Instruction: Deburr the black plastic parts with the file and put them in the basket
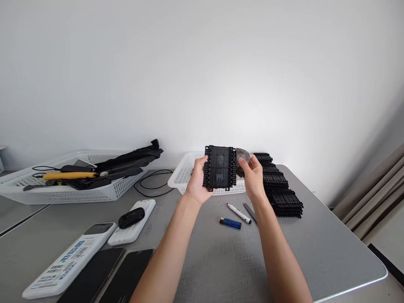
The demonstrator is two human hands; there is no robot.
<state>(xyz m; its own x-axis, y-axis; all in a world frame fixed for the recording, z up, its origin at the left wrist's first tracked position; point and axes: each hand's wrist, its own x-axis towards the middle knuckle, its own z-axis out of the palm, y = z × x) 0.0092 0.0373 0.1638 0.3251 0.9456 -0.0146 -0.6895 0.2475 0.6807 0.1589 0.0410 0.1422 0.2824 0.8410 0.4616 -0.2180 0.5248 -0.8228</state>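
My left hand (198, 183) grips a black plastic rack-like plate (220, 167) by its left side, its broad face turned toward me. Rows of small teeth run down both sides of the plate. In my right hand (254, 176) is a grey piece of cloth or pad (242, 156), pinched between thumb and fingers against the plate's right edge. Behind both hands stands a white perforated basket (180, 171), its contents mostly hidden. Stacks of similar black plates (285, 203) lie to the right of my right hand.
A blue lighter (230, 223), a white marker (239, 213) and a flat metal strip (250, 211) lie below my hands. At left are a basket (107, 194) of tools, power banks (71, 261), a black case (131, 217), dark phones (126, 277) and a black cable (153, 185).
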